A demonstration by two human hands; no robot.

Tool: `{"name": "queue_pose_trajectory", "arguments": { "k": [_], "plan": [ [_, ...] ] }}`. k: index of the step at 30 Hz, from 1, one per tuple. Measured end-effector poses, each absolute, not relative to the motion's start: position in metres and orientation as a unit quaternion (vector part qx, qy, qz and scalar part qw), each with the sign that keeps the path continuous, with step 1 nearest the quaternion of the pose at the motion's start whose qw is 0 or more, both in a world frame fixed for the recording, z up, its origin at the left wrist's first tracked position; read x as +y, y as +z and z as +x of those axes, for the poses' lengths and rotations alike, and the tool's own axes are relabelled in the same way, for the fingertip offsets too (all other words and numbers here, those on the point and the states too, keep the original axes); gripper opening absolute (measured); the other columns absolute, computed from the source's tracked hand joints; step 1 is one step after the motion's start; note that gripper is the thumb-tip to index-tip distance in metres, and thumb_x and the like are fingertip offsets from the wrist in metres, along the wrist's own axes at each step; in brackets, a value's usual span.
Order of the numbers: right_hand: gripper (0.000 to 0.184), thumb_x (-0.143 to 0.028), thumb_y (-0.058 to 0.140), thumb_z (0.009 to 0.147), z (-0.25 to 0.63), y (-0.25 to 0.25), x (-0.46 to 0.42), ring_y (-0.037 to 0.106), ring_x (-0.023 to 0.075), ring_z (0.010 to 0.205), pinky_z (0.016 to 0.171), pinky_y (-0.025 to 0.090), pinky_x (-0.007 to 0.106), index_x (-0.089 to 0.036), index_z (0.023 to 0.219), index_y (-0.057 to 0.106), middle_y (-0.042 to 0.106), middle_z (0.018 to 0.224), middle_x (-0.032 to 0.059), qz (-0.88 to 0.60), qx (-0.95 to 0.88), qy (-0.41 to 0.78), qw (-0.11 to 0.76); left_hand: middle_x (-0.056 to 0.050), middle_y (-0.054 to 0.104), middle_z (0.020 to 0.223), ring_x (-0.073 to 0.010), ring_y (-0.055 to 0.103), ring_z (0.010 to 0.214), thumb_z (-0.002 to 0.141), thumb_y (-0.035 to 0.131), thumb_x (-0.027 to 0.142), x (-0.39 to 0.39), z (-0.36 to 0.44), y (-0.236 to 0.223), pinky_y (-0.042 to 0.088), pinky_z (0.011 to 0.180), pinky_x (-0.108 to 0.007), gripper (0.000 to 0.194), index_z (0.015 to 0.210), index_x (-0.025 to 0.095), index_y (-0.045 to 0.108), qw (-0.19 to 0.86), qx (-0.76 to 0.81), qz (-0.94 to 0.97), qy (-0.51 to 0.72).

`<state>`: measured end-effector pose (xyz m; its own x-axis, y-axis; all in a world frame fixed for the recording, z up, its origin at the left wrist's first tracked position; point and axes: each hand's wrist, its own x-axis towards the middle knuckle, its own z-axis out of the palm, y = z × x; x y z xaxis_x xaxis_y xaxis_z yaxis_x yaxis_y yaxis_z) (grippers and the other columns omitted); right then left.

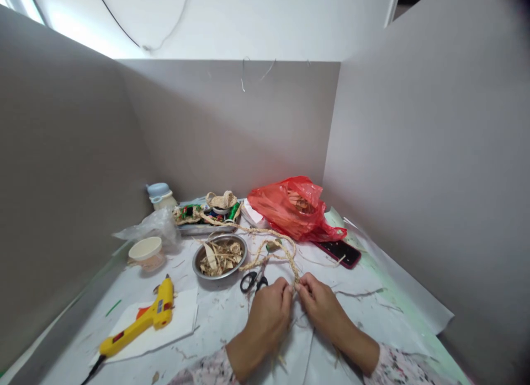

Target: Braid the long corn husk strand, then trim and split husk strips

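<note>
Bright light seems to come from the upper left, glaring on the white upper panel [83,26]. The grey side walls [53,153] fall into soft shade, while wide-angle distortion bends the frame's edges and darkens its right corners.

A straw braid [285,247] is held at its end by the left hand [267,324] and right hand [323,310], pinched closely together. Scissors [253,281] are lying just beyond, beside a steel bowl [197,263] of straw shreds [219,260]. A glue gun [136,327] is placed on paper [178,318]; a red bag [290,208] is noted behind.
</note>
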<state>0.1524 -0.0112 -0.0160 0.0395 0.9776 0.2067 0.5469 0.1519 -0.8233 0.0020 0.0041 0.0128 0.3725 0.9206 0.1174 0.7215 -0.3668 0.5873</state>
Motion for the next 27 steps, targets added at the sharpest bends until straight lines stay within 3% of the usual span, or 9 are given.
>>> {"name": "queue_pose_trajectory", "arguments": {
  "k": [13, 18, 22, 27],
  "plan": [
    [0.026, -0.043, 0.046, 0.088, 0.149, -0.015, -0.007, 0.057, 0.0184, 0.07, 0.068, 0.044, 0.028, -0.02, 0.077, 0.052, 0.06, 0.071, 0.0005, -0.551, -0.533, 0.379, 0.518, -0.01, 0.072, 0.081, -0.0194, 0.065, 0.071, 0.093, 0.034, 0.026, -0.006, 0.012, 0.01, 0.037, 0.063, -0.027, 0.034, 0.09, 0.017, 0.067, 0.246, 0.488, 0.806, 0.226],
    [0.03, -0.048, 0.053, 0.083, 0.147, -0.006, -0.006, 0.054, 0.0166, 0.065, 0.064, 0.043, 0.028, -0.019, 0.076, 0.053, 0.059, 0.069, 0.0005, -0.517, -0.471, 0.454, 0.552, -0.011, 0.071, 0.078, -0.0192, 0.064, 0.067, 0.093, 0.034, 0.026, -0.005, 0.016, 0.006, 0.036, 0.06, -0.027, 0.035, 0.088, 0.017, 0.067, 0.248, 0.488, 0.81, 0.209],
    [0.037, -0.054, 0.058, 0.079, 0.146, -0.006, -0.004, 0.043, 0.0104, 0.05, 0.049, 0.034, 0.023, -0.018, 0.078, 0.054, 0.053, 0.063, -0.0025, -0.447, -0.407, 0.56, 0.566, -0.009, 0.068, 0.07, -0.0179, 0.06, 0.06, 0.094, 0.032, 0.029, -0.005, 0.02, 0.003, 0.032, 0.057, -0.026, 0.037, 0.081, 0.017, 0.065, 0.252, 0.488, 0.81, 0.203],
    [0.038, -0.055, 0.058, 0.08, 0.15, -0.01, -0.002, 0.018, 0.0057, 0.037, 0.04, 0.014, 0.021, -0.019, 0.071, 0.048, 0.029, 0.043, -0.0111, -0.406, -0.368, 0.609, 0.574, -0.005, 0.062, 0.063, -0.0156, 0.053, 0.056, 0.092, 0.035, 0.029, -0.005, 0.019, 0.003, 0.029, 0.055, -0.025, 0.034, 0.075, 0.018, 0.062, 0.268, 0.477, 0.812, 0.204]
  ]
}}
